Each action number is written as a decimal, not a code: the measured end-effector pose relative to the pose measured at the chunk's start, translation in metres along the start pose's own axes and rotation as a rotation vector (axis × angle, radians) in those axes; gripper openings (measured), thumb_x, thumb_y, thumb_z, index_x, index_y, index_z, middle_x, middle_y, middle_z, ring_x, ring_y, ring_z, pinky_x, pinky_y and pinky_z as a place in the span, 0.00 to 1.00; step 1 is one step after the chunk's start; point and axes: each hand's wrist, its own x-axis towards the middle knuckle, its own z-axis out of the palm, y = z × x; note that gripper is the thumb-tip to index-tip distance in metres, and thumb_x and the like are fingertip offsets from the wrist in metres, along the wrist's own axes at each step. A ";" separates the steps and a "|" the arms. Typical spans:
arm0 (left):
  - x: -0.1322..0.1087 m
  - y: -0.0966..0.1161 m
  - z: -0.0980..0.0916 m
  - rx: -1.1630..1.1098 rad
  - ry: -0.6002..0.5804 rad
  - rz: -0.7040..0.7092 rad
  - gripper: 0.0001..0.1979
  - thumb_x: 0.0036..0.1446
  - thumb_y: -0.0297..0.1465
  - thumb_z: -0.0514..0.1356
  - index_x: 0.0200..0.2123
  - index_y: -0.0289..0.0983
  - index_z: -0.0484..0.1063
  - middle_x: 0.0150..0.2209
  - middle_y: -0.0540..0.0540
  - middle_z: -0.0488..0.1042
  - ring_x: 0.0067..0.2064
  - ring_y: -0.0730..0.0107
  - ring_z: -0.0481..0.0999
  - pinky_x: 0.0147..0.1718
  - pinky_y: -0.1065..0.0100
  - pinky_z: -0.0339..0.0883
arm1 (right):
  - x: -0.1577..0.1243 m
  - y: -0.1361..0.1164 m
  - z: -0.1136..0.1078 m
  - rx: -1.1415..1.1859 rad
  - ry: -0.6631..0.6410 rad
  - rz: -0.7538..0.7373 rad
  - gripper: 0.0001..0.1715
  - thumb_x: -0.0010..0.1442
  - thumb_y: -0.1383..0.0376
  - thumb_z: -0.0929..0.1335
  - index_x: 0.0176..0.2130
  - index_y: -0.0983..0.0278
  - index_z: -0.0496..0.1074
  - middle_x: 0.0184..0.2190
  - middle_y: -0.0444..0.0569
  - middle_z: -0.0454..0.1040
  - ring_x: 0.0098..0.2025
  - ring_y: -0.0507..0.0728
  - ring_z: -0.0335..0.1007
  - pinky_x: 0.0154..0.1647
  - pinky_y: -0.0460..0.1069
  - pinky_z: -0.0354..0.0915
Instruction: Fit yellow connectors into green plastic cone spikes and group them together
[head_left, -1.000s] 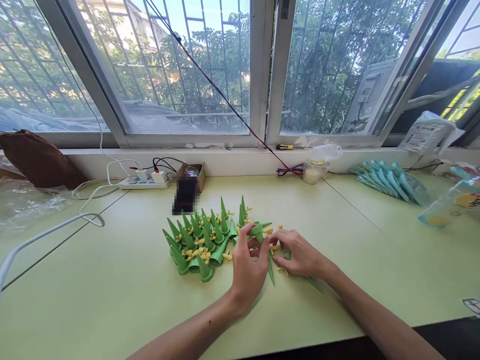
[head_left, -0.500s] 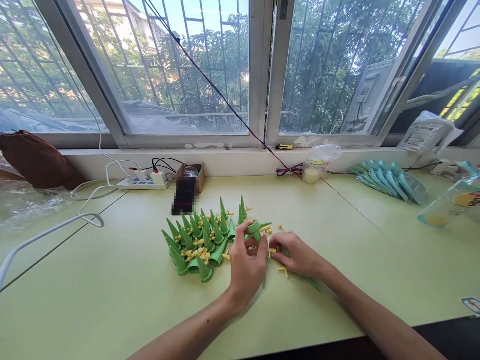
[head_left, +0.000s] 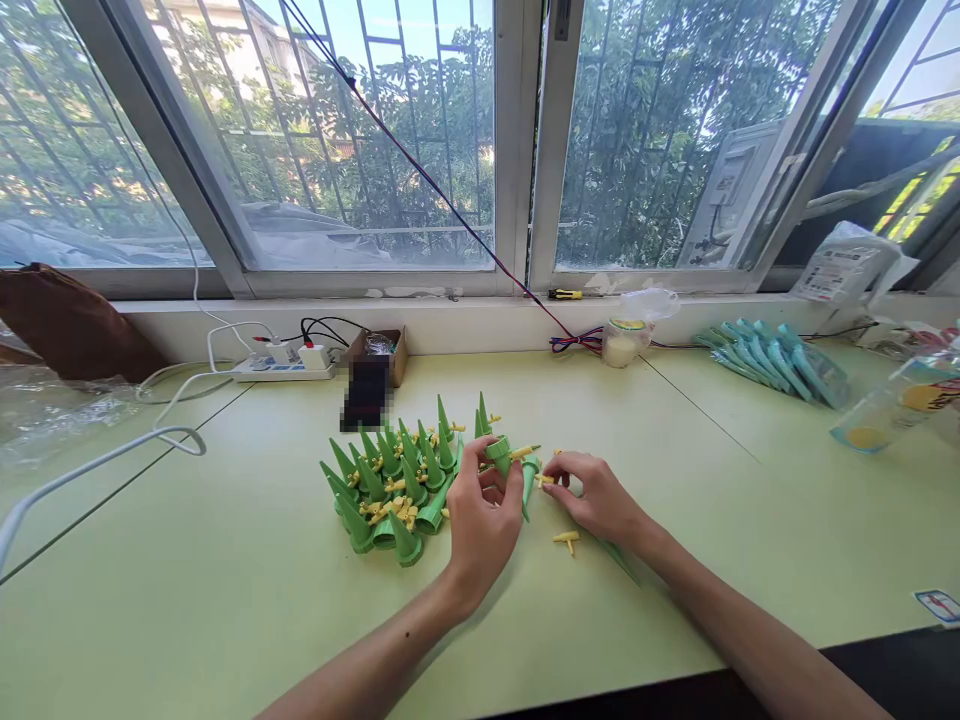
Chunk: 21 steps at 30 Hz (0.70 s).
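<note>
My left hand (head_left: 480,540) is closed round a green plastic cone spike (head_left: 498,450), its ringed wide end up between thumb and fingers. A yellow tube piece (head_left: 526,452) shows right beside it; I cannot tell whether the two are joined. My right hand (head_left: 604,500) pinches a small yellow T-shaped valve (head_left: 545,481) at its fingertips. Another green cone (head_left: 529,478) points down between the hands. Below the right hand lie a loose yellow valve (head_left: 568,540) and a partly hidden green spike (head_left: 621,563).
Left of my hands, many green cones (head_left: 406,543) stand close together with yellow valves (head_left: 405,512) scattered among them. Behind them are a dark blurred object (head_left: 366,395), a small cardboard box (head_left: 399,358) and a power strip (head_left: 283,371). Teal packets (head_left: 780,360) lie at back right.
My right hand has risen slightly with the yellow valve. My left hand has shifted a little left with its cone, and the cone between the hands shows more fully.
</note>
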 end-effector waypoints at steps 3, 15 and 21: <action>0.004 -0.004 -0.001 0.093 -0.044 0.005 0.13 0.60 0.36 0.61 0.46 0.39 0.65 0.28 0.54 0.72 0.22 0.74 0.70 0.22 0.73 0.62 | 0.002 0.006 -0.002 -0.022 0.130 0.051 0.05 0.63 0.66 0.67 0.35 0.62 0.73 0.31 0.47 0.76 0.31 0.56 0.69 0.35 0.50 0.66; -0.003 -0.012 0.000 0.402 -0.311 0.144 0.10 0.59 0.29 0.57 0.44 0.38 0.69 0.26 0.52 0.70 0.26 0.69 0.70 0.28 0.70 0.61 | 0.004 0.031 -0.010 -0.318 0.327 0.368 0.09 0.62 0.63 0.66 0.30 0.61 0.71 0.27 0.46 0.77 0.29 0.58 0.71 0.31 0.50 0.61; -0.005 -0.005 -0.002 0.535 -0.415 0.143 0.14 0.61 0.30 0.55 0.50 0.38 0.69 0.30 0.48 0.74 0.31 0.64 0.73 0.30 0.67 0.63 | 0.004 0.033 -0.008 -0.241 0.214 0.334 0.09 0.61 0.62 0.67 0.29 0.61 0.71 0.26 0.46 0.77 0.30 0.58 0.73 0.33 0.50 0.64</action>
